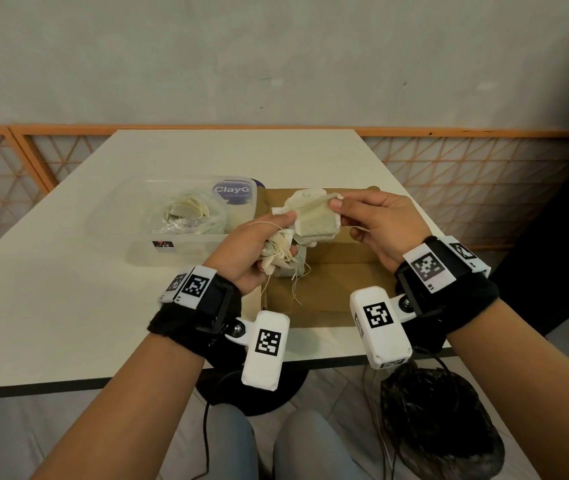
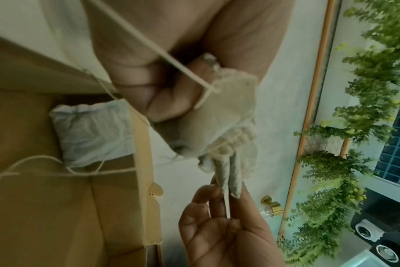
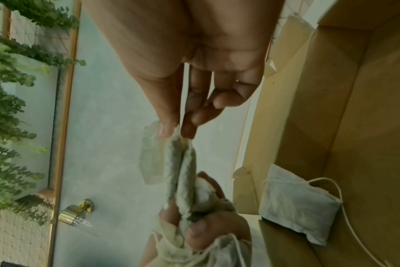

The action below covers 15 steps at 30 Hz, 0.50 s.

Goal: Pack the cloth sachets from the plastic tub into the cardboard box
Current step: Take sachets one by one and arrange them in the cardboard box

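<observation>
Here, above the box:
Left hand [image 1: 248, 251]: fingers curled round a bunch of cloth sachets [image 1: 278, 258], strings dangling from it; thumb and forefinger also pinch the near edge of the pair of sachets [image 1: 314, 216] raised between both hands.
Right hand [image 1: 380, 226]: thumb and forefinger pinch the far edge of that same pair; the remaining fingers are loosely bent and hold nothing.
Pair of sachets, wrist views: two flat pouches pressed face to face [image 3: 182, 173], stretched between the two hands [image 2: 231, 173].
Cardboard box [image 1: 342, 268]: open, on the desk [image 1: 68, 306], directly below the hands and just right of the tub.
Sachet in box [image 3: 297, 206]: one pale pouch lies flat on the box floor near a side wall, its string [image 3: 345, 207] trailing across the cardboard; also seen from the left wrist [image 2: 91, 133].
Plastic tub [image 1: 172, 216]: clear, on the desk left of the box and touching or nearly touching it; more sachets lie heaped inside with crinkled plastic wrap.
Tub lid [image 1: 233, 194]: purple label, at the tub's far right corner.
</observation>
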Each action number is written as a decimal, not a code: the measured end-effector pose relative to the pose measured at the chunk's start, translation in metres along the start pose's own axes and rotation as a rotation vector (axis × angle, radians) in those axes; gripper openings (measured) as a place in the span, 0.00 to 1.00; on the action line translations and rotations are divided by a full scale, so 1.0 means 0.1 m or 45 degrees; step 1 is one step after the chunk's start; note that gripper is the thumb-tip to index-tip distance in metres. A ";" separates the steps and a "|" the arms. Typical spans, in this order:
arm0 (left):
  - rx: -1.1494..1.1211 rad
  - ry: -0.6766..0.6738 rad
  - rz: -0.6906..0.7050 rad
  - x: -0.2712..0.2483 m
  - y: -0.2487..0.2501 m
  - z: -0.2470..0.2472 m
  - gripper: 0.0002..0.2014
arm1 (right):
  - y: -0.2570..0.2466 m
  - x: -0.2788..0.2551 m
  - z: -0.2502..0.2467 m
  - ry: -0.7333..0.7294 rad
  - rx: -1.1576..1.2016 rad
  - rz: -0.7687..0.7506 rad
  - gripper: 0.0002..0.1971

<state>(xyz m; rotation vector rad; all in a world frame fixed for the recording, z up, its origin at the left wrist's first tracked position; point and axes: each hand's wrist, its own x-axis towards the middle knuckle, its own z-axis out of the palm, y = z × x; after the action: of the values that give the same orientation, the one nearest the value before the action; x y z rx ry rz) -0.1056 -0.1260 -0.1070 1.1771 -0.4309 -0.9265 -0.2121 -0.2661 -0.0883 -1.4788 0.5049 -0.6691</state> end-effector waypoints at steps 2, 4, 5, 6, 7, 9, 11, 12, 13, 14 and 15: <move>-0.023 0.035 -0.010 0.01 -0.01 -0.02 0.10 | 0.00 0.01 -0.03 0.032 0.033 0.011 0.03; -0.004 0.066 0.011 0.02 -0.01 -0.04 0.08 | -0.03 0.00 -0.06 0.020 0.053 -0.001 0.03; 0.008 0.082 0.027 0.03 -0.01 -0.05 0.07 | -0.04 0.00 -0.07 -0.012 0.063 -0.012 0.03; 0.023 0.103 0.046 0.04 -0.01 -0.06 0.06 | -0.06 -0.01 -0.07 -0.060 0.073 -0.021 0.03; 0.041 0.121 0.066 0.05 -0.01 -0.07 0.06 | -0.08 -0.03 -0.06 -0.113 0.075 -0.021 0.04; 0.090 0.115 0.109 0.06 -0.01 -0.06 0.11 | -0.08 -0.05 -0.03 -0.191 0.019 -0.008 0.06; 0.137 0.072 0.118 0.04 -0.02 -0.03 0.16 | -0.03 -0.05 0.01 -0.167 -0.099 0.011 0.06; 0.146 0.061 0.117 0.02 -0.02 -0.01 0.16 | 0.00 -0.04 0.03 -0.124 -0.129 0.018 0.05; 0.143 0.054 0.116 0.01 -0.03 0.00 0.16 | 0.03 -0.03 0.05 -0.082 -0.127 0.026 0.05; 0.139 0.039 0.112 0.00 -0.04 0.00 0.16 | 0.04 -0.03 0.06 -0.052 -0.105 0.035 0.04; 0.134 0.032 0.114 -0.01 -0.05 0.01 0.16 | 0.05 -0.02 0.07 -0.038 -0.079 0.043 0.04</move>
<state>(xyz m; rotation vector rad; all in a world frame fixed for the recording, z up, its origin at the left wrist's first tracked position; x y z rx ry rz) -0.1084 -0.1261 -0.1108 1.2532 -0.5133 -0.8190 -0.2084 -0.2594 -0.0932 -1.5330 0.5300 -0.6086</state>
